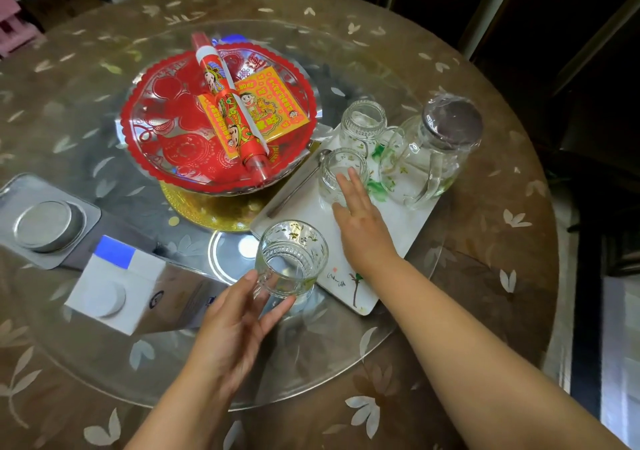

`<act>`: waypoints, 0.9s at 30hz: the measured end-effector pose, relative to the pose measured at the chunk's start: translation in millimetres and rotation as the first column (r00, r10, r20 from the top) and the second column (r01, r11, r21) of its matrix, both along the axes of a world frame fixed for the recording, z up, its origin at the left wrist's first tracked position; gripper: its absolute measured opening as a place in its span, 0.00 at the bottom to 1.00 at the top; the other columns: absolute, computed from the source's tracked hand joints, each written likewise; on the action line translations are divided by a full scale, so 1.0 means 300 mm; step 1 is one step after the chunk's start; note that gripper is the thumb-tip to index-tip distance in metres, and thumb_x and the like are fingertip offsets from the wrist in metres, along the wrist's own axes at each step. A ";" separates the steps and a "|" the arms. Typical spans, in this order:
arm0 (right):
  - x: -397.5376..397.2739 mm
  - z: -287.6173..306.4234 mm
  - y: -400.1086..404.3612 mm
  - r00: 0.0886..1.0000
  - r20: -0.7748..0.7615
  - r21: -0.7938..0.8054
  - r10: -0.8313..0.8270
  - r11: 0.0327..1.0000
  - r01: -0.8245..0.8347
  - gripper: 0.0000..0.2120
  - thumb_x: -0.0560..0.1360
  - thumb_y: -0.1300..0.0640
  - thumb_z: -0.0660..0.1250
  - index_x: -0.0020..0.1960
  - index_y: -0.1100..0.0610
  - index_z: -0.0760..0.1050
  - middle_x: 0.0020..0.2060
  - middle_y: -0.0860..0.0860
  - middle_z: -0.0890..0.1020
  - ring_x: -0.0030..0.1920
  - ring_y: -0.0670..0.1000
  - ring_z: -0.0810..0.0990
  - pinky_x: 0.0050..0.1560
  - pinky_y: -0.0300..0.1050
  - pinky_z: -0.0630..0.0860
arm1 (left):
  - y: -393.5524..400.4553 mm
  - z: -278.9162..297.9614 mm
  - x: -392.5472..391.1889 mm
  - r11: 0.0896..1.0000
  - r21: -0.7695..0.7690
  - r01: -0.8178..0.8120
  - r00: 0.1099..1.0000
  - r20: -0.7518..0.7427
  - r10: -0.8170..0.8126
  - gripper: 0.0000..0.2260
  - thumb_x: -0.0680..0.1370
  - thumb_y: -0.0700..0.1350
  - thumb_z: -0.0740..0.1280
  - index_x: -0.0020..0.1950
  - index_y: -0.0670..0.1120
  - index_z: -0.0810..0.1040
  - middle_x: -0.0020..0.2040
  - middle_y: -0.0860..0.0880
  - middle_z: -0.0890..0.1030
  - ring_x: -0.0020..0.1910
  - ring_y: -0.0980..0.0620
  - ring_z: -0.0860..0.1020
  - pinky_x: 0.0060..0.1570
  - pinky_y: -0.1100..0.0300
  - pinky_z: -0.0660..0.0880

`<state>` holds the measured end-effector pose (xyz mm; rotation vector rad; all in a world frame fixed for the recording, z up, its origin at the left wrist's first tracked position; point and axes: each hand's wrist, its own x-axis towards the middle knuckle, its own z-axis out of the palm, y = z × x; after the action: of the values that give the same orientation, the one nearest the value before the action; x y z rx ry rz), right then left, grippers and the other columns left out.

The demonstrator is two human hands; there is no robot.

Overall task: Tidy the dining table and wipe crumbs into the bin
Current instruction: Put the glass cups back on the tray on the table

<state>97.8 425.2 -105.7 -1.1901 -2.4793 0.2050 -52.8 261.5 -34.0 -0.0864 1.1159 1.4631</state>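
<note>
On the round glass turntable stands a clear patterned glass cup at the near corner of a white rectangular tray. My left hand lies against the cup's near side with its fingers nearly straight. My right hand reaches over the tray, fingers straight, tips touching a second glass cup. A third cup and a glass jug stand further back on the tray. A metal spoon lies along the tray's left edge.
A glass dish lined with red paper cut-outs holds a red roll and yellow packet. At the left lie a white and blue carton and a grey blister pack. A plastic floral cover wraps the table.
</note>
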 end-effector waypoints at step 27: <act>0.194 0.263 -0.284 0.001 -0.645 -0.661 -0.764 0.557 -0.503 0.40 0.61 0.63 0.78 0.68 0.47 0.67 0.64 0.57 0.77 0.66 0.58 0.76 0.65 0.56 0.73 | 0.124 0.087 0.241 0.934 0.021 0.356 0.922 0.155 -0.355 0.17 0.78 0.59 0.59 0.43 0.45 0.73 0.61 0.37 0.81 0.63 0.42 0.79 0.59 0.44 0.77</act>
<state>156.1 339.8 -26.8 -0.8858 -0.6225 1.6999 19.3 298.8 -7.9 -0.0019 0.9516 1.1068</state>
